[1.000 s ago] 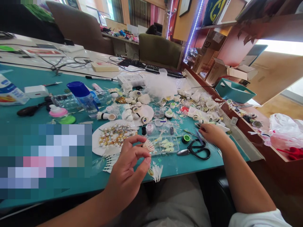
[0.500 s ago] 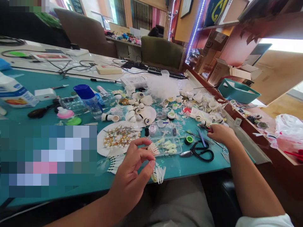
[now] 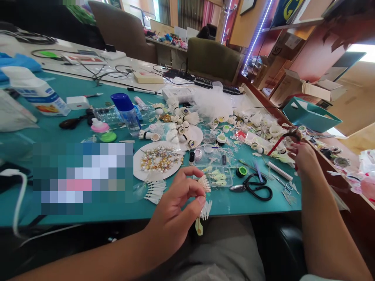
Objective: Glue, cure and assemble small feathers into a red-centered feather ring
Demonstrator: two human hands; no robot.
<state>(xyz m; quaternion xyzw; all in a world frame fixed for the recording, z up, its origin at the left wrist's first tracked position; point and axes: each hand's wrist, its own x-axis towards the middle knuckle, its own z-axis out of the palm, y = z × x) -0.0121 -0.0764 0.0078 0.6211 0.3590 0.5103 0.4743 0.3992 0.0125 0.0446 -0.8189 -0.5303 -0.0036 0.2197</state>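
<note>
Near the table's front edge, my left hand (image 3: 183, 203) pinches a small ornament of cut white feather quills (image 3: 206, 210) between thumb and fingertips. A pale yellow-green petal-shaped piece (image 3: 199, 227) hangs below it, and a cream fan of quills (image 3: 204, 183) shows just beyond the fingers. Over the right side of the table, my right hand (image 3: 306, 158) is closed on red-handled pliers (image 3: 277, 144), their handles spread apart; the grip is partly hidden. Black-handled scissors (image 3: 254, 189) lie between the hands, beside a clear compartment box (image 3: 228, 180) with yellow-green pieces.
A white plate of beads (image 3: 137, 166) lies left of centre. Several shuttlecocks (image 3: 191, 117) cluster behind it, near a blue-capped bottle (image 3: 125, 113). Small silver scissors (image 3: 285, 185) and a white stick (image 3: 279, 171) lie at right. A teal bin (image 3: 312, 117) stands beyond the table's right edge.
My right hand has lifted the pliers off the table and moved them right. The left hand keeps its pinch, and the yellow-green piece now hangs lower in sight. The view has shifted.
</note>
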